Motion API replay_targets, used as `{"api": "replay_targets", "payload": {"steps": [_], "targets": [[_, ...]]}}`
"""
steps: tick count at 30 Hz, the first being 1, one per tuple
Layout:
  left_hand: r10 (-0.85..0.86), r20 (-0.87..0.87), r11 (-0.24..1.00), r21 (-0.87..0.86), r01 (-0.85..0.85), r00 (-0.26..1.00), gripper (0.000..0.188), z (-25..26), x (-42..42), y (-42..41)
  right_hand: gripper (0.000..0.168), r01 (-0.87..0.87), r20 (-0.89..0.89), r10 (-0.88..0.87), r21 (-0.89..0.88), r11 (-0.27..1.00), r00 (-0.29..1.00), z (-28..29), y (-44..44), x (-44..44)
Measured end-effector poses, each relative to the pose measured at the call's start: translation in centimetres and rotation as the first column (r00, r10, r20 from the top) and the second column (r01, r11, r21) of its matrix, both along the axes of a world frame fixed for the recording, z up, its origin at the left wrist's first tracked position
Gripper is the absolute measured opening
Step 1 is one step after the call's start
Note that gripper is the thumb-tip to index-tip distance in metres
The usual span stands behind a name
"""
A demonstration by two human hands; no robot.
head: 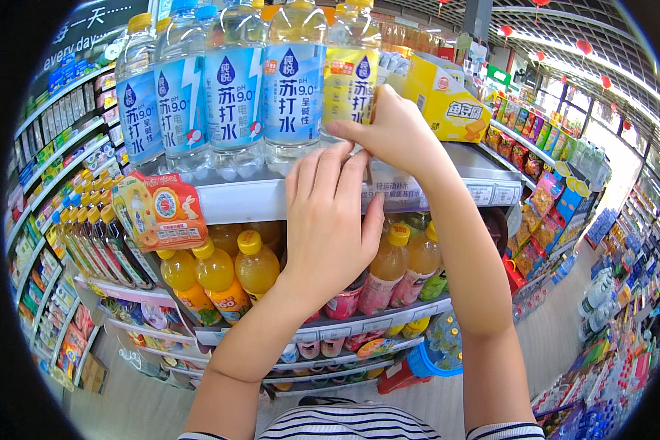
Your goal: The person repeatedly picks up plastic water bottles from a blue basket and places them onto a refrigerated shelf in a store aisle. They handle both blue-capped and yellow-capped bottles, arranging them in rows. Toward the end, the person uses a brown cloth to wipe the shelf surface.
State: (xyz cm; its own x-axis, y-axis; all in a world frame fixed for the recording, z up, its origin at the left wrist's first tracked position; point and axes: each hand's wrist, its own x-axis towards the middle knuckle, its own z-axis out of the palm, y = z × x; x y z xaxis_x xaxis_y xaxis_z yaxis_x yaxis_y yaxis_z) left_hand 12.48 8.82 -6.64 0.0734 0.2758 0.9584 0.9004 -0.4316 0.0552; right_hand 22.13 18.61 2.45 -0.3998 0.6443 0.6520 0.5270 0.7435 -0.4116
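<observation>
On the top shelf (pixel 234 201), a transparent plastic bottle with a yellow label (pixel 347 71) stands at the right end of a row of bottles. My right hand (pixel 399 132) has its thumb and fingers around the lower right part of this bottle. Just below, my left hand (pixel 330 220) lies over the shelf's front edge, fingers stretched out and slightly apart. Its fingertips reach near the bottle's base, and whether they touch it I cannot tell. Blue-labelled bottles (pixel 294 91) stand upright to the left. A price strip (pixel 396 192) runs along the edge, partly behind my left hand.
A yellow cardboard display box (pixel 445 104) stands right of the bottles. A red-orange promotional card (pixel 162 212) hangs at the shelf's left. Juice bottles (pixel 214 272) fill the tier below. A blue basket (pixel 434 360) with bottles sits low on the right, beside the aisle floor (pixel 553 324).
</observation>
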Motion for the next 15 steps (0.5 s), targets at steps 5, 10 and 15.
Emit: {"api": "replay_targets", "payload": {"steps": [5,10,15], "targets": [[0.006,-0.011,1.000,-0.014,-0.006,1.000,0.049,0.0,-0.1,0.3,0.073,0.091,0.076,-0.093,0.020,0.996,0.993,0.5,1.8,-1.3],[0.006,-0.017,1.000,-0.008,-0.006,1.000,0.049,-0.2,0.0,0.4,0.070,0.052,0.078,-0.056,0.062,0.997,0.995,0.6,2.9,-1.9],[0.008,0.017,1.000,0.015,-0.008,1.000,0.046,-0.2,1.4,0.6,0.051,0.074,0.045,-0.088,0.256,0.964,0.995,0.3,1.7,-0.3]]}}
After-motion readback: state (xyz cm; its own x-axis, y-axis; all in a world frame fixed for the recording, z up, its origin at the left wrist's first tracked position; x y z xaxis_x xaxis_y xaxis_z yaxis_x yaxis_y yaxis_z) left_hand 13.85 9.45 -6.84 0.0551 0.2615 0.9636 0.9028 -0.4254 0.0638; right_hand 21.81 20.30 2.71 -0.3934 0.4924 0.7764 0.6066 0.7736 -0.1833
